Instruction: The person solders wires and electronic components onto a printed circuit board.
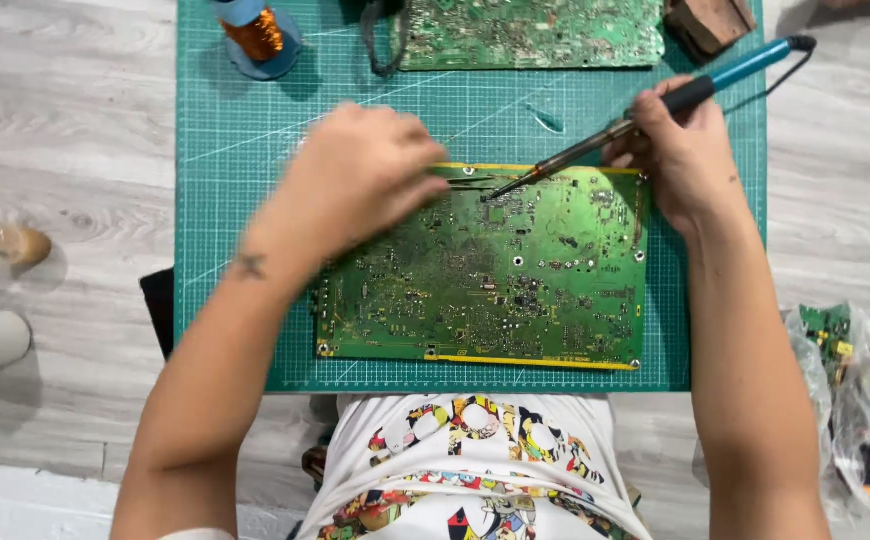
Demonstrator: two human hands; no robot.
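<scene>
Green circuit board (pixel 495 280) flat on cutting mat (pixel 225 200), iron tip on its top edge.
Right hand (pixel 680 160) grips soldering iron (pixel 645 115); left hand (pixel 365 175) pinches tweezers (pixel 470 184) just beside the tip. I'd worry about burnt fingers or bridged pads if either slips.

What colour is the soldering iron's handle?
Teal with a black grip, seen in the head view: soldering iron, held in the right hand.

Large green rectangular printed circuit board with yellow edge strips (pixel 515 290), flat on the green gridded cutting mat, densely studded with small components. Soldering iron with teal-and-black handle and slim metal shaft (pixel 645 110), slanted down to the left, tip at the board's upper edge. Thin metal tweezers (pixel 470 180), level along that edge, just beside the tip.
</scene>
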